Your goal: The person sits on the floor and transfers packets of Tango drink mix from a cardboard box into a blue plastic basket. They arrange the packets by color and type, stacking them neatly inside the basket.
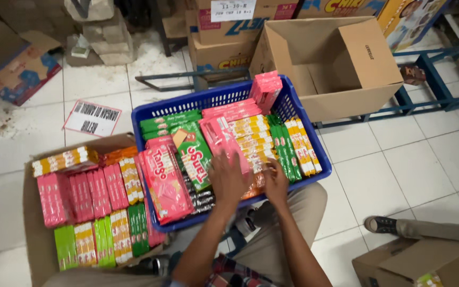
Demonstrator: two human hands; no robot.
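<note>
Left hand (228, 178): reached forward from the lower middle of the view, palm down, fingers spread and slightly blurred
Right hand (275, 183): lay just beside the left, a little lower, fingers curled downward
Forearms: both bare, rose from the bottom edge and converged toward the hands
Grip: neither hand plainly closed round anything; the right hand's hold could not be told

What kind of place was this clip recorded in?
Probably a stockroom or shop back room. Stacked cartons line the back, an open cardboard box sits on the tiled floor, and both hands sort snack packs in a blue basket.
</note>
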